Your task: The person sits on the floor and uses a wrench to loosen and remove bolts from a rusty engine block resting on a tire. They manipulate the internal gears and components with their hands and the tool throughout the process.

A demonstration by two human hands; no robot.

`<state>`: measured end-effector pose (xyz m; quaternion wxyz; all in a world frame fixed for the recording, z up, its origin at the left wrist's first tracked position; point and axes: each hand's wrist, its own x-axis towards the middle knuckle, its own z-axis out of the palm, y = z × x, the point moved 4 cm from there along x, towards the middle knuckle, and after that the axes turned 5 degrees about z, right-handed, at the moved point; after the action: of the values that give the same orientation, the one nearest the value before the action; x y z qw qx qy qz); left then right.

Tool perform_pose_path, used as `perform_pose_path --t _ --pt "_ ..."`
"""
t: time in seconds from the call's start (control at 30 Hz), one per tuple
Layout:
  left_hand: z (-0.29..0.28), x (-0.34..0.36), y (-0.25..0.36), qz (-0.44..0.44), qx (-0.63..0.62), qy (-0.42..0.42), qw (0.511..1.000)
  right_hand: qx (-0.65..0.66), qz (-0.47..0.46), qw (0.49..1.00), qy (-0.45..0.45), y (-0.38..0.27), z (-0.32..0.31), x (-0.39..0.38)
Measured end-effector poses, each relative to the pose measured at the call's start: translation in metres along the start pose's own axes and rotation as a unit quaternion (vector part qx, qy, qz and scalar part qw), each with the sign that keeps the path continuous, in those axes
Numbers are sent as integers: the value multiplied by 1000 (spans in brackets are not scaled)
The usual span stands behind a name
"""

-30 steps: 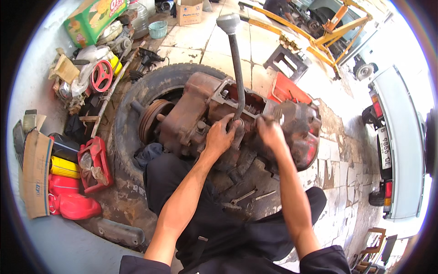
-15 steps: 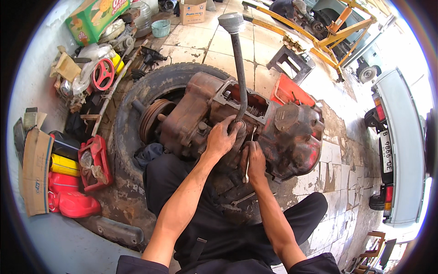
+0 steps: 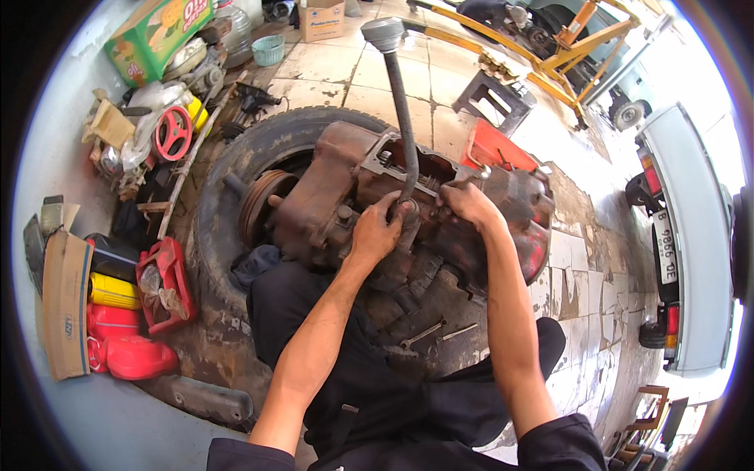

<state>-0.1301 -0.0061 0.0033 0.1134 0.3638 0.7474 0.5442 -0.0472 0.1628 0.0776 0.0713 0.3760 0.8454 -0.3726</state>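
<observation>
A greasy brown gearbox [image 3: 334,177] rests on its side against a large tyre [image 3: 210,206], with an open rectangular port on top. A long gear lever [image 3: 400,110] with a grey knob rises from its near side. My left hand [image 3: 377,233] is closed around the lever's lower end, thumb near the round joint. My right hand [image 3: 465,202] is closed on a wrench at the port's right corner. Only the wrench's tip [image 3: 484,171] shows past my knuckles; the rest is hidden. Below the housing, two more wrenches [image 3: 424,334] lie on the dirty floor.
Behind the gearbox sit a red tray [image 3: 496,147] and a dark plastic stool [image 3: 495,98]. Red jerrycans [image 3: 166,286], cardboard and loose parts line the left wall. A yellow hoist [image 3: 542,67] stands far right, near another person [image 3: 491,12]; a vehicle [image 3: 691,243] is at right.
My right hand has swung up and right with the wrench, from below the port to its right corner. My left hand stays on the lever's base; the view has shifted slightly.
</observation>
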Motion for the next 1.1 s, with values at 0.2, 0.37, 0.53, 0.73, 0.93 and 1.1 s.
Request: perform_pose_path --t 0.2,0.37,0.53,0.73,0.93,1.1 --pt "8 2 2 -14 -12 -11 1000 -127 -358 870 313 15 20 -52" --pt "1 0 2 2 3 -9 1000 -30 -217 927 303 30 86 -84" --pt "4 0 2 -7 -1 -11 1000 -45 -251 915 314 47 117 -75" --pt "2 0 -1 -13 8 -12 1000 -9 -224 925 306 40 115 -65" --pt "-1 0 1 3 -3 6 1000 -23 -264 914 307 19 73 -43" --pt "3 1 0 -2 4 6 1000 18 -55 998 24 19 4 11"
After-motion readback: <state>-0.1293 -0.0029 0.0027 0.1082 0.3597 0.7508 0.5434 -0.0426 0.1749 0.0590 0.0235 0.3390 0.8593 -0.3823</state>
